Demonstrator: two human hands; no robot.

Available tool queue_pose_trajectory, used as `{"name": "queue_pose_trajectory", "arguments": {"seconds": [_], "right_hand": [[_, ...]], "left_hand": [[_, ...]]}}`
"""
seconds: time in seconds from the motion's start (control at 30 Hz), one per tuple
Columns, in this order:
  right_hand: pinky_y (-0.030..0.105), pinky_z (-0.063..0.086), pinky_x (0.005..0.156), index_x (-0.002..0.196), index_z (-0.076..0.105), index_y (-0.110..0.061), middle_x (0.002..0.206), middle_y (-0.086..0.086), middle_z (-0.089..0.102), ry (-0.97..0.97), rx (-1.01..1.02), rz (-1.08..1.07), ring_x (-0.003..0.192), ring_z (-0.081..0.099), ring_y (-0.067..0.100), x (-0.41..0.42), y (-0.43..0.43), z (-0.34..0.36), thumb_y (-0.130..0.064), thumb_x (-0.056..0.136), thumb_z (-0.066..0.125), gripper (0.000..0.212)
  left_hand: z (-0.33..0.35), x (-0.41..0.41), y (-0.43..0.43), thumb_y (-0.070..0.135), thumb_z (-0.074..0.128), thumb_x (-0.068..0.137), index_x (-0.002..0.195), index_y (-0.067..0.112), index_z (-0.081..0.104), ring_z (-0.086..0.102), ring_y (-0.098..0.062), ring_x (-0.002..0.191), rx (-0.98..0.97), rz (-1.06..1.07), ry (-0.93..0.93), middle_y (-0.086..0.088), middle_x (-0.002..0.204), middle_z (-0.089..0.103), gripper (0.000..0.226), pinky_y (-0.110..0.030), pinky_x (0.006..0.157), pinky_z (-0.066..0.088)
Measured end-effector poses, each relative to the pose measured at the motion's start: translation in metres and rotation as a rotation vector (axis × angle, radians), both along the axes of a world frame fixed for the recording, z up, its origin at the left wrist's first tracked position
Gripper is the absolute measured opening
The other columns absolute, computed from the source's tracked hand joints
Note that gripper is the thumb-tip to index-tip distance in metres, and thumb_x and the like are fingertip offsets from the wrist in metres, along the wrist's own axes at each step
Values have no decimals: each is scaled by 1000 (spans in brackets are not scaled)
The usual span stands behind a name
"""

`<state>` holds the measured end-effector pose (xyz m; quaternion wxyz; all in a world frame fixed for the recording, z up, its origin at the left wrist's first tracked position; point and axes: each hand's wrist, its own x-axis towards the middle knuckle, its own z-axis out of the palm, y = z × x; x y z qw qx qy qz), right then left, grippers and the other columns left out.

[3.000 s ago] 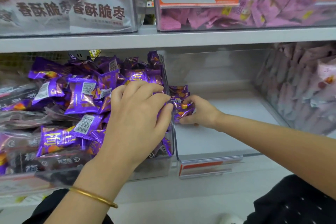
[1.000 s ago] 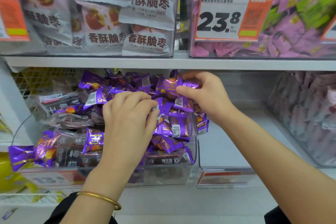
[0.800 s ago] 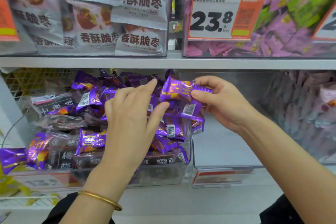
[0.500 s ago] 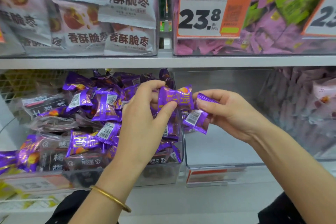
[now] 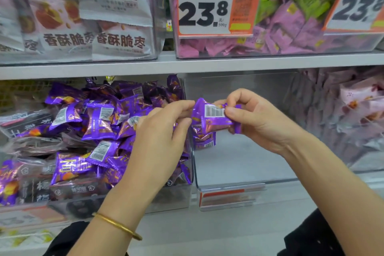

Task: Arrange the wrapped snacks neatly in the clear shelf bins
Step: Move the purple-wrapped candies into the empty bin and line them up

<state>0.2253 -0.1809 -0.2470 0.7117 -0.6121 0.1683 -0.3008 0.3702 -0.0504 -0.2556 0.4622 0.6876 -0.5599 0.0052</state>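
— Looks from where?
— From head height, right in front of the shelving; faces forward and a little down, past the shelf board onto the lower row.
— How near?
— Within arm's reach of the clear bin; wide-angle, yet crops the upper bins at the top edge.
— Shares anything?
— Single view only.

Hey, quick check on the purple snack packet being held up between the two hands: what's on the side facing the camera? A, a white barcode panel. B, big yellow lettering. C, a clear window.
A: the purple packet, pinched at one end by the right hand with the left hand gripping the other end, shows a white barcode panel.
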Motion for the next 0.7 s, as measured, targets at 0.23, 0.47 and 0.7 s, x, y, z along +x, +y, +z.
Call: {"name": "queue_pose_trajectory", "arguments": {"seconds": [0.23,0.47,0.7], "right_hand": [[19,21,46,69,49,-18,83,12,59,694,-217,-51,54,42,12,7,-30,-46,-4,82,67,27],[19,48,42,67,46,-13,87,14,54,764,-227,-81,62,54,18,31,-31,-75,5,81,66,30],[22,47,56,71,43,-14,82,1,52,836,-333,-137,76,53,20,40,-22,-84,4,71,76,37]], "left_hand": [[-7,14,5,19,48,86,112,26,64,50,-17,99,20,186,-240,14,101,64,31,-27,82,20],[-7,16,7,16,50,86,112,25,63,51,-18,97,9,167,-231,14,98,61,30,-31,83,28],[-9,16,8,10,55,89,113,25,62,47,-15,98,22,165,-231,19,95,53,29,-24,82,20]]}}
